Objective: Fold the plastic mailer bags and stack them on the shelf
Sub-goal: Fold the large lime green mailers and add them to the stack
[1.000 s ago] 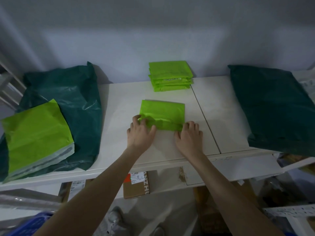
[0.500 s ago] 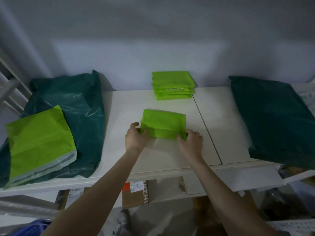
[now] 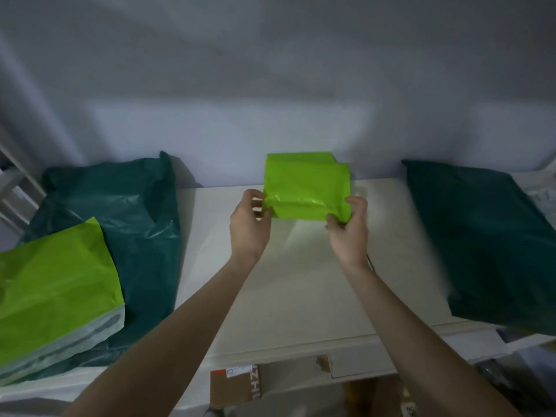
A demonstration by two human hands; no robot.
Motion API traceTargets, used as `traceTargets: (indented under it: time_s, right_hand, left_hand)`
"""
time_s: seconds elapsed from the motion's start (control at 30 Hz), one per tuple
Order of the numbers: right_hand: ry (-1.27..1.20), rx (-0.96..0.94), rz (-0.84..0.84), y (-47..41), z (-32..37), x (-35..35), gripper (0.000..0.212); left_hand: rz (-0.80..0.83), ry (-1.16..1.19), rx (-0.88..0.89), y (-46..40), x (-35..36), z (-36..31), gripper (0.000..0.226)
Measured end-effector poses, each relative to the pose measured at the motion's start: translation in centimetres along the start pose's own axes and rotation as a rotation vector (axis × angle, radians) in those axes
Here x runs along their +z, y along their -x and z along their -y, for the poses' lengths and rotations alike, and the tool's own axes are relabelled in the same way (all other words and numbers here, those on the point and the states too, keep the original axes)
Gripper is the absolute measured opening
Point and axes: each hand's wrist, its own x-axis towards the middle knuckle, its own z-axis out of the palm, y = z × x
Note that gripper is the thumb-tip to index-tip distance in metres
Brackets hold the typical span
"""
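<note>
A folded lime-green mailer bag [image 3: 307, 188] is lifted off the white shelf [image 3: 301, 281], held between both hands. My left hand [image 3: 248, 224] pinches its lower left corner. My right hand [image 3: 350, 225] grips its lower right corner. The held bag hides the stack of folded green bags at the back of the shelf; only a green corner [image 3: 329, 156] shows above it. An unfolded lime-green mailer [image 3: 54, 284] lies at the left on a dark green bag [image 3: 135, 218].
A second dark green bag [image 3: 484, 239] lies on the right of the shelf. A grey wall closes the back. A cardboard box [image 3: 234, 386] sits below the shelf's front edge. A white rack frame [image 3: 15, 182] stands at far left.
Both hands were pressing the folded green bag flat on the shelf. They have taken hold of its near corners and lifted it up and toward the back.
</note>
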Motion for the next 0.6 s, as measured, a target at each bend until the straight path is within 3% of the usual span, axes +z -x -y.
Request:
traceTargets:
  time_s: [0.23, 0.47, 0.6]
  right_hand:
    - [0.17, -0.107, 0.037, -7.9, 0.7, 1.4, 0.028]
    - [0.567, -0.132, 0.278, -11.6, -0.2, 2.6, 0.04]
    - [0.658, -0.069, 0.39, -12.2, -0.5, 2.5, 0.044]
  left_hand:
    - [0.129, -0.093, 0.114, -5.9, 2.7, -1.1, 0.032]
    - [0.232, -0.271, 0.102, -8.3, 4.5, 0.4, 0.041]
    - [0.33, -0.482, 0.071, -8.3, 4.9, 1.2, 0.047]
